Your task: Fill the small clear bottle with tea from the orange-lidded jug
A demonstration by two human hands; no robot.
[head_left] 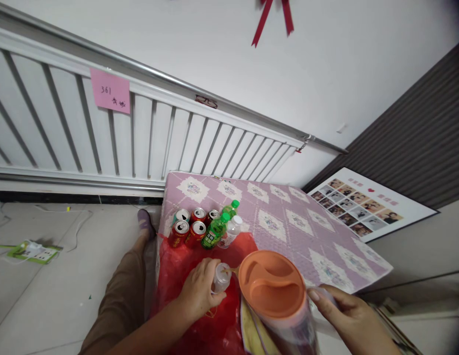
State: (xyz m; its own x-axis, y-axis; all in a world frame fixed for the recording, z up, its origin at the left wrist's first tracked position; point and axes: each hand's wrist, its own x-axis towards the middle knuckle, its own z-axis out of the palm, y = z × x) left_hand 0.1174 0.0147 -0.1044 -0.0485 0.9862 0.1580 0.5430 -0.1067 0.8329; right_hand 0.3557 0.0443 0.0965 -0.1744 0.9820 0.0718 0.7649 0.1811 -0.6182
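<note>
Jug (273, 288), with its spout (235, 270) at the bottle (222, 280).
Your right hand (346, 308) grips the handle (328, 296); your left hand (200, 286) wraps around the bottle.

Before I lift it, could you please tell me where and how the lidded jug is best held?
The lidded jug is probably best gripped by its handle, from the right: that juts out opposite the spout, where the right hand holds it.
</note>
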